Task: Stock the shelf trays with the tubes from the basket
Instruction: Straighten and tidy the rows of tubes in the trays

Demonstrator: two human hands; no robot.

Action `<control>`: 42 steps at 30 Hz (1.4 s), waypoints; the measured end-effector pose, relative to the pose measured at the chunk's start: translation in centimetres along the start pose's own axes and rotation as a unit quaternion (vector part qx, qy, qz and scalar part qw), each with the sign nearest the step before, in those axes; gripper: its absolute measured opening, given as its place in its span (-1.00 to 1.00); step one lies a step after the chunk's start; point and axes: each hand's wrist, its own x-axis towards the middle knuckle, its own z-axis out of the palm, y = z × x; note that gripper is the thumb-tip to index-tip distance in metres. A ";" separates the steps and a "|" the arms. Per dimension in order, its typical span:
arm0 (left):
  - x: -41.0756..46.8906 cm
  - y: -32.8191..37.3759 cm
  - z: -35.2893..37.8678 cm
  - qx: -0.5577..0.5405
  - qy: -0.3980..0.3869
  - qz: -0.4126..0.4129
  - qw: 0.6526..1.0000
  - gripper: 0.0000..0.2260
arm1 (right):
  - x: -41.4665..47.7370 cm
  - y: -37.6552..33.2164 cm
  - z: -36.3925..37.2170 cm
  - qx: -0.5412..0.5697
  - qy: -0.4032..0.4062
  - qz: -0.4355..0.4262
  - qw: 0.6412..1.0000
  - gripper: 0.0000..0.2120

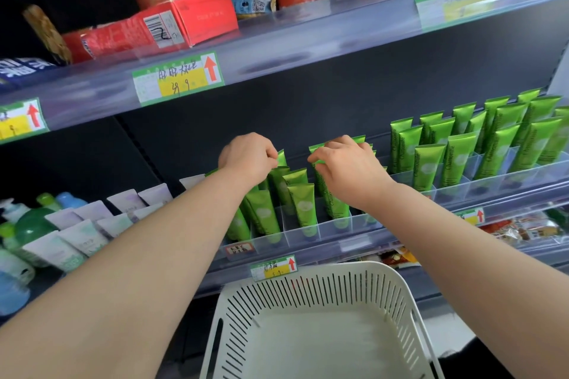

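Green tubes point(303, 204) stand upright in a clear divided shelf tray point(311, 234) on the middle shelf. My left hand point(248, 155) pinches the crimped top of one green tube at the back of the tray. To its right, my right hand point(345, 164) grips the tops of green tubes point(337, 206) in the neighbouring slots. More green tubes point(462, 144) fill a second tray point(492, 184) further right. The white slotted basket point(311, 295) sits below the shelf, and no tubes show inside it.
White and pale tubes point(89, 231) and bottles point(27, 224) lie on the shelf's left side. The shelf above holds red boxes point(191, 18) and jars behind a clear rail with price tags point(178, 78). Snack packs point(523, 229) sit on the shelf below right.
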 end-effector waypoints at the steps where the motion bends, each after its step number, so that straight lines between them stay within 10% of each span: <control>1: 0.2 0.0 0.2 0.012 -0.015 -0.001 1.000 -0.95 | 0.0 0.1 0.1 -0.002 0.001 0.000 1.000 -0.70; 10: 1.1 1.5 2.1 0.032 0.019 0.026 0.999 -0.93 | -0.4 0.9 1.2 0.011 -0.004 0.014 1.000 -0.67; 20: 2.1 -0.2 2.4 -0.208 0.024 0.023 0.978 -0.84 | 0.6 0.5 1.0 0.025 0.002 0.014 1.000 -0.71; 29: 4.0 -0.4 3.1 -0.038 0.003 0.013 0.999 -0.69 | 1.7 0.4 1.3 0.027 0.001 0.018 0.999 -0.70; 42: 4.2 0.3 4.5 -0.169 0.028 0.046 0.984 -0.75 | 1.9 1.0 1.8 0.020 -0.005 0.016 1.000 -0.71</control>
